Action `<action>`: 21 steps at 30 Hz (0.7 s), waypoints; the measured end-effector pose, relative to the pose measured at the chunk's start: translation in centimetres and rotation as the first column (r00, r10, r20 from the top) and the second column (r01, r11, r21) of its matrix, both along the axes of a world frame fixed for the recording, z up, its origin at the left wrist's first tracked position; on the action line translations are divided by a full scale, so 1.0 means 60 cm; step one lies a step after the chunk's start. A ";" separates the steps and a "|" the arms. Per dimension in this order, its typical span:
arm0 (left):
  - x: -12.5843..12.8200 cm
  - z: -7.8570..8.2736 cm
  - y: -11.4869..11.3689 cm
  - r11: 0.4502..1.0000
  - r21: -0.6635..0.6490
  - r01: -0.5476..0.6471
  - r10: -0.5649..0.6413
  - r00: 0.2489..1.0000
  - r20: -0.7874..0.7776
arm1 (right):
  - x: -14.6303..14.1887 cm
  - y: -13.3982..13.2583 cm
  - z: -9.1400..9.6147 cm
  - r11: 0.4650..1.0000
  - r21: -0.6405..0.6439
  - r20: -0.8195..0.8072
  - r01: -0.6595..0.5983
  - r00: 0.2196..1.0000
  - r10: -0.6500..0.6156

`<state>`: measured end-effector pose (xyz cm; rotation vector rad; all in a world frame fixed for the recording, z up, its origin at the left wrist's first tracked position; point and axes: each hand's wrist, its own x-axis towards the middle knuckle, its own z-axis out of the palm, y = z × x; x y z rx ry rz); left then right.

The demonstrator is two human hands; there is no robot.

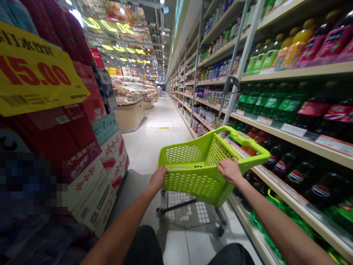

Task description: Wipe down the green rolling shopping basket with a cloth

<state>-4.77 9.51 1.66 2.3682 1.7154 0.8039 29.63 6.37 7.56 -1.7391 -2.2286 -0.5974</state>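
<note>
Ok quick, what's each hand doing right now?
Left hand: closed on the near left corner of the cart.
Right hand: closed on the cart's right rim.

Green cart (193, 184) on tiled floor (160, 125)

There is one view, taken from the person's head, facing forward and tilted somewhat down along a shop aisle. The floor (162, 125) runs away toward 12 o'clock. Both forearms enter from 6 o'clock, close under the lens. The left hand (157, 177) and right hand (230, 170) grip the near rim of a green cart (193, 180) just ahead. Drink shelves (303, 73) crowd the 3 o'clock side and stacked boxes (91, 154) the 9 o'clock side, both very near. The wide lens bends the picture's edges.
</note>
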 end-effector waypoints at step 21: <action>0.118 -0.021 -0.065 0.833 0.124 0.538 -0.544 0.839 0.008 | -0.113 -0.037 -0.142 0.999 0.023 -0.511 0.026 0.859 -0.010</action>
